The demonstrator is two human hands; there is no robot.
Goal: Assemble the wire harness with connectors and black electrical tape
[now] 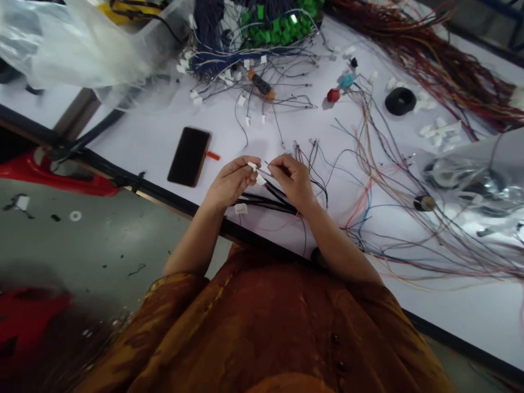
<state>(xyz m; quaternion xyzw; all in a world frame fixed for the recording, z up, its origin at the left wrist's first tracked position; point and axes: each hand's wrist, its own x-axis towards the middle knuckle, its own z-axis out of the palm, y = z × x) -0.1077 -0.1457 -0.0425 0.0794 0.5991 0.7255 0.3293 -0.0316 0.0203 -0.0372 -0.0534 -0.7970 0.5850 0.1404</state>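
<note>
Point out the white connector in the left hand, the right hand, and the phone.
white connector (252, 165): head view, on its exposed body
right hand (295, 179): head view, on the back of the hand
phone (189, 156): head view, middle of its dark screen
</note>
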